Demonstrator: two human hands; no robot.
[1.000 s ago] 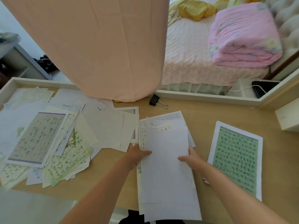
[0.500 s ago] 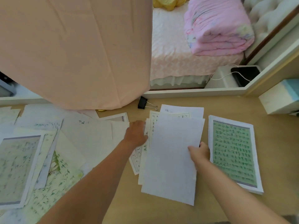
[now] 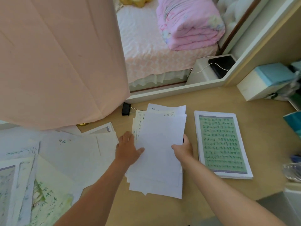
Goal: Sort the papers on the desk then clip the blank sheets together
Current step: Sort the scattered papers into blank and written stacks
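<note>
A loose pile of white sheets (image 3: 160,144) lies in the middle of the wooden desk (image 3: 211,190), a blank sheet on top and written sheets showing at its far edge. My left hand (image 3: 128,148) lies flat on the pile's left edge, thumb on the top sheet. My right hand (image 3: 184,148) grips the pile's right edge. A neat stack of green-printed sheets (image 3: 222,144) sits just right of it. A black binder clip (image 3: 126,108) rests behind the pile near the curtain. Scattered written and printed papers (image 3: 53,160) cover the desk's left side.
A peach curtain (image 3: 61,59) hangs over the desk's back left. Behind the desk rim (image 3: 179,91) is a bed with a folded pink quilt (image 3: 190,25). A white and blue box (image 3: 267,80) and other items crowd the right edge.
My left hand came back from the left papers onto the white pile's left edge. The pile was squared up a little and shifted toward the desk's back. The view tilted rightward.
</note>
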